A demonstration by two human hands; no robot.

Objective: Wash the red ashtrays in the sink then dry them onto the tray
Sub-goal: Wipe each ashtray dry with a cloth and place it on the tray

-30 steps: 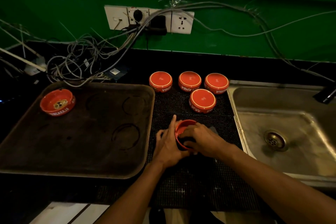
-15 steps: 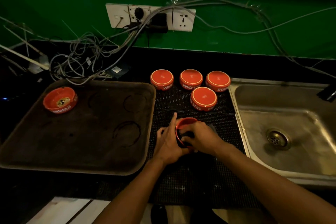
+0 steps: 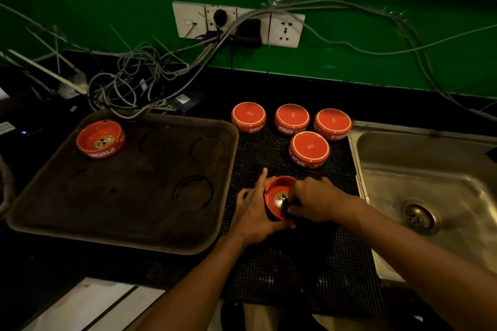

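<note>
Tipped further toward the camera since a moment ago, the held ashtray (image 3: 277, 197) now shows its red bowl and pale centre emblem, and the right hand (image 3: 314, 200) has slid back to its right rim.

Left hand (image 3: 255, 212) cups the ashtray's left wall, forefinger straight up along the rim and thumb curled beneath; the right hand's curled fingers pinch a small dark thing, too dim to name, against the bowl's inside. This takes place over the black mesh mat (image 3: 293, 263), between the brown tray (image 3: 129, 209) and the steel sink (image 3: 430, 183). One upright ashtray (image 3: 100, 139) sits in the tray's far left corner. Four upturned ashtrays (image 3: 309, 148) stand on the mat's far end, below the cluttered wall sockets (image 3: 238, 24).
</note>
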